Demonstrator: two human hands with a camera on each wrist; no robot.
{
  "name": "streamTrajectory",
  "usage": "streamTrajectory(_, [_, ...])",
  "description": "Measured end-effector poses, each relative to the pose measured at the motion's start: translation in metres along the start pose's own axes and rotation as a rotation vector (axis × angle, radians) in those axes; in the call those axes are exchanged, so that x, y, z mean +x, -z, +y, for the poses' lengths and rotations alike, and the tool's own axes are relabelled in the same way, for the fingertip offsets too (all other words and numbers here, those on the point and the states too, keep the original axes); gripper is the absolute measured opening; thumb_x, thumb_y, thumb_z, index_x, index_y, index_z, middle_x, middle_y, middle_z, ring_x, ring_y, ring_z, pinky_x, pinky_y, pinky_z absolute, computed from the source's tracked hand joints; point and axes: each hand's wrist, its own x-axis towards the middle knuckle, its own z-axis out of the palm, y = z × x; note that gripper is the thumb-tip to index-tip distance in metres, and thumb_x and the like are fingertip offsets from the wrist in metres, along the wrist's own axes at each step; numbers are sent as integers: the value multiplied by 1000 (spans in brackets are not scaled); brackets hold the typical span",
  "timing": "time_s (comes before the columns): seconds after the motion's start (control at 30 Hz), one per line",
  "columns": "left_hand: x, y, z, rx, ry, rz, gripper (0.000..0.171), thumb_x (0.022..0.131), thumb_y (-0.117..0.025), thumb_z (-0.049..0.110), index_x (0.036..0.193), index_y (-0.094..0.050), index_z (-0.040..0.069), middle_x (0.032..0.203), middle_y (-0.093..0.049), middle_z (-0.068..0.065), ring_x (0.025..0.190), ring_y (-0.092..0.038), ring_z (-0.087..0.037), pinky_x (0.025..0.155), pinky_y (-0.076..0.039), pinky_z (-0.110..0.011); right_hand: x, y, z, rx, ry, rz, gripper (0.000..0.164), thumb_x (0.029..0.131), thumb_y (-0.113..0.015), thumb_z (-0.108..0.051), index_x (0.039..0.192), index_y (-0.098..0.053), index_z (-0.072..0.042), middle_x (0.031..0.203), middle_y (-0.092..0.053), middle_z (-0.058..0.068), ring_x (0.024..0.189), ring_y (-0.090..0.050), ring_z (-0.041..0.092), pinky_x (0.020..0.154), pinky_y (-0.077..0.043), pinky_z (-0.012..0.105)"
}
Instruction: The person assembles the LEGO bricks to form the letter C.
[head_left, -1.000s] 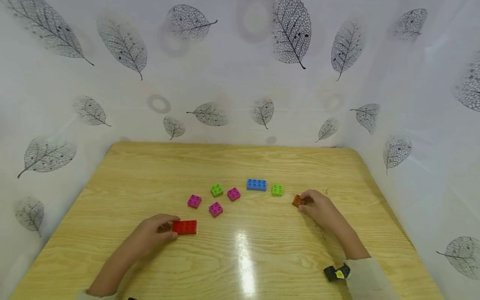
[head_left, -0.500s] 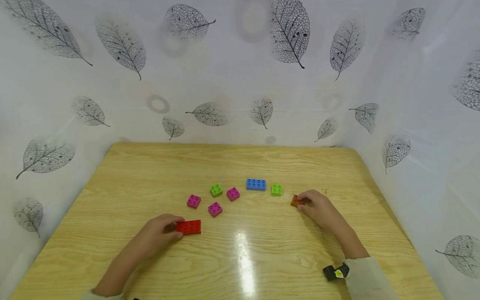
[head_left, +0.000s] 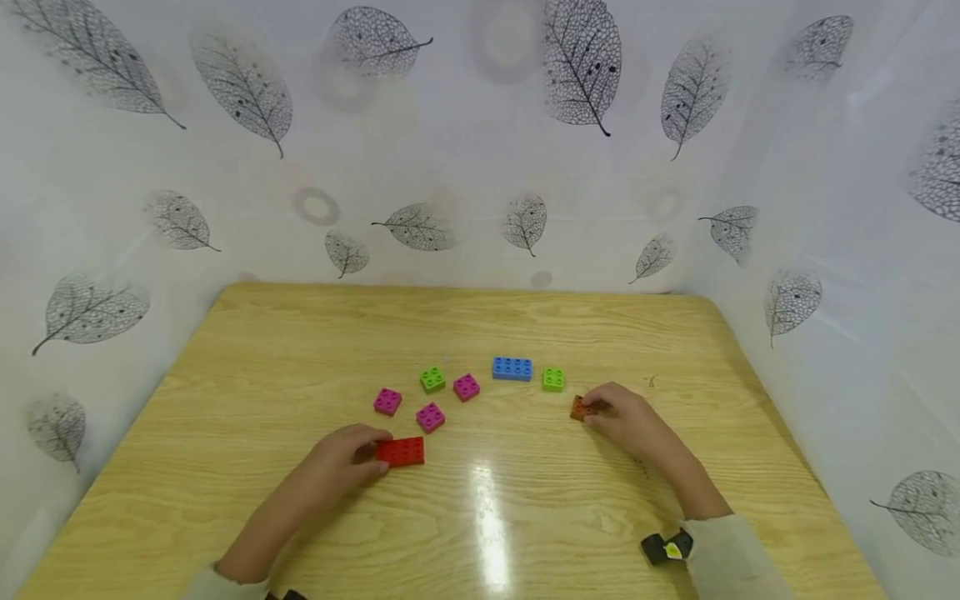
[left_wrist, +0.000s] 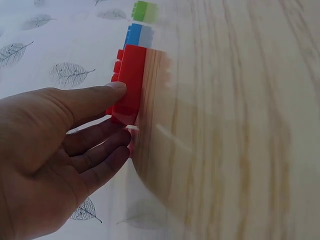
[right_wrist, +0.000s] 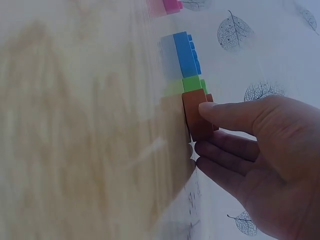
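Observation:
My left hand (head_left: 345,462) pinches a long red toy brick (head_left: 403,451) by its left end, thumb on the near side. In the left wrist view the thumb presses the side of the red brick (left_wrist: 131,82), studs up, low at the tabletop. Farther right, my right hand (head_left: 624,417) pinches a small orange-brown brick (head_left: 579,408). The right wrist view has the thumb against the orange-brown brick (right_wrist: 196,115), whose lower edge is right at the table surface. Just beyond it, to the left, lies a small green brick (head_left: 553,380).
A blue brick (head_left: 512,369) lies at the middle of the wooden table (head_left: 360,325). Magenta bricks (head_left: 431,417) and another green brick (head_left: 432,380) lie left of it. A leaf-printed white curtain (head_left: 465,167) encloses the table's back and sides. A black strap piece (head_left: 663,548) sits at the right wrist.
My left hand has moved to the right with the red brick. My right hand has shifted slightly left with the orange-brown brick. The other bricks have stayed put.

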Motion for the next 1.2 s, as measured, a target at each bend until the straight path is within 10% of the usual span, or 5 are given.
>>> streamTrajectory(0.93, [33, -41, 41, 72, -122, -44, 38, 93, -73, 23, 129, -67, 11, 113, -68, 1, 100, -61, -14, 86, -52, -37, 8, -27, -32, 58, 138, -102, 21, 96, -70, -18, 116, -68, -21, 120, -66, -4, 113, -62, 18, 96, -52, 38])
streamTrajectory(1.2, [41, -49, 51, 58, -142, -65, 37, 93, -73, 21, 128, -66, 9, 124, -67, -7, 117, -62, -26, 100, -50, -47, 15, -38, -45, 27, 222, -96, 20, 95, -70, -16, 116, -69, -17, 120, -67, -1, 115, -63, 22, 98, -52, 43])
